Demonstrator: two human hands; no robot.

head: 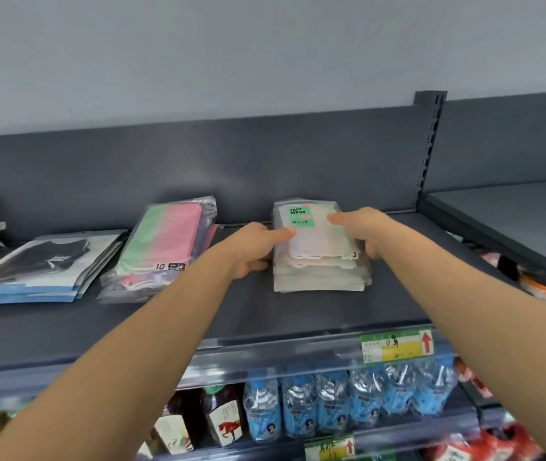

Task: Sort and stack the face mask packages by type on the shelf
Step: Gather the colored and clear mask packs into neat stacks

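Plastic-wrapped piles share the grey shelf (265,314): a black-mask pile (38,267) far left of the beige FACE MASK stack (318,257), and a pink-and-green pile (161,247) just left of it. The left hand (251,247) clasps that stack's left edge, thumb pressed on top, and the right hand (361,231) mirrors it on the right edge. Light, soft and probably slippery, the packs look best squeezed from both sides, low down.

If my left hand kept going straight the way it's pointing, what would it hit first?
The stack of pale, clear-wrapped face mask packages; your left hand grips its left edge, thumb on top, so it would likely push that stack.
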